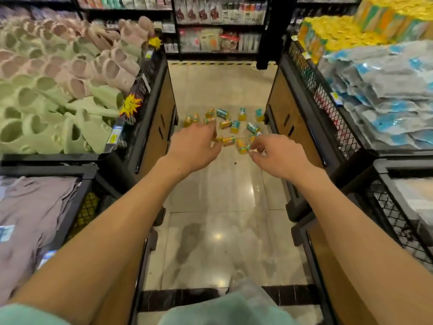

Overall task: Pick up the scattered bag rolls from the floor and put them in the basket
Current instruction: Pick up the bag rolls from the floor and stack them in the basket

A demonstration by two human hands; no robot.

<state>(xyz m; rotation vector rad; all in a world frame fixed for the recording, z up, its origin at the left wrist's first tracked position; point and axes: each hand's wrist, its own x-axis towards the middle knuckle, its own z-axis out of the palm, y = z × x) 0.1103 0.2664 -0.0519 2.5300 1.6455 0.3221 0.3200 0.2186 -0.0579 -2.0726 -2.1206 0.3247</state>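
- Our left hand (196,146) and right hand (276,156) reach forward, fingers loosely curled, holding nothing.
- The bag rolls (228,124) lie scattered on the floor (218,195) just beyond both hands.
- We should gather the nearest rolls first, several per grab.

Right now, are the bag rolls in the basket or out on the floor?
Out. The bag rolls lie scattered on the floor tiles between the display bins. Both hands reach toward them; whether either grips one, cannot tell.

No text showing legibly anywhere, yellow starburst price tag (130,105) on the slipper bin carrying blurred marks, shelf labels (335,96) staying unreadable
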